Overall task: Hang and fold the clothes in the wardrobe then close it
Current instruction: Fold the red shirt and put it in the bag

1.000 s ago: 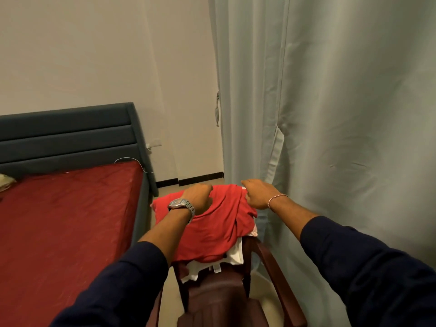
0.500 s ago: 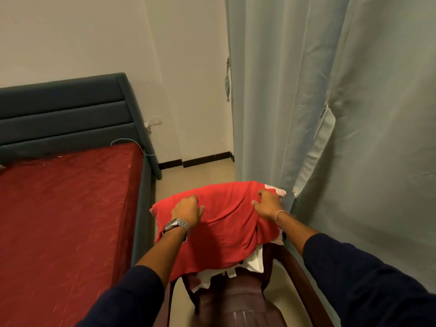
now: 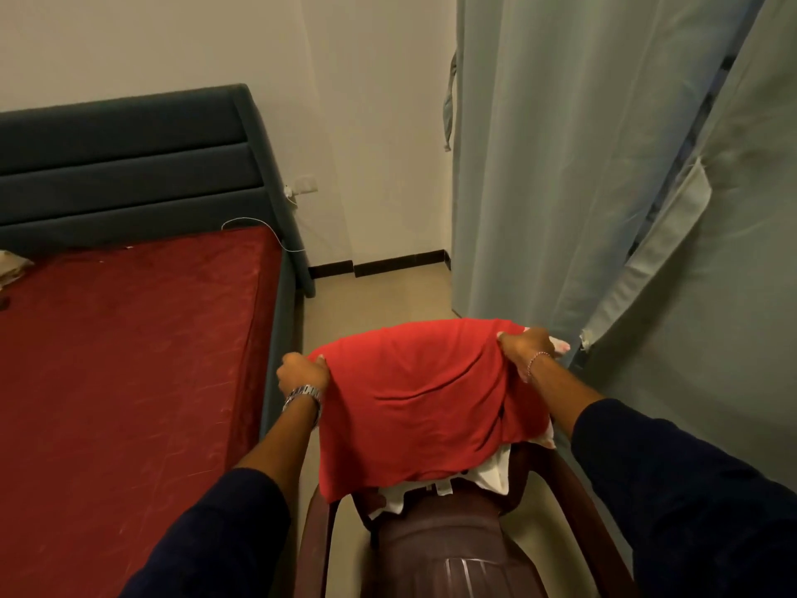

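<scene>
Bed (image 3: 129, 381) crowds the chair (image 3: 453, 554) leftward, curtain (image 3: 604, 187) rightward; floor (image 3: 388, 295) beyond seems clear.

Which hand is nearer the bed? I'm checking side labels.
Left. The left hand grips the red garment at its edge beside the bed; the right hand grips the far edge, by the curtain.

Both my arms reach forward in dark navy sleeves. My left hand (image 3: 302, 373), metal watch on its wrist, is fisted, pinching cloth. My right hand (image 3: 524, 349), thin bead bracelet on its wrist, is clenched likewise, knuckles up.
</scene>
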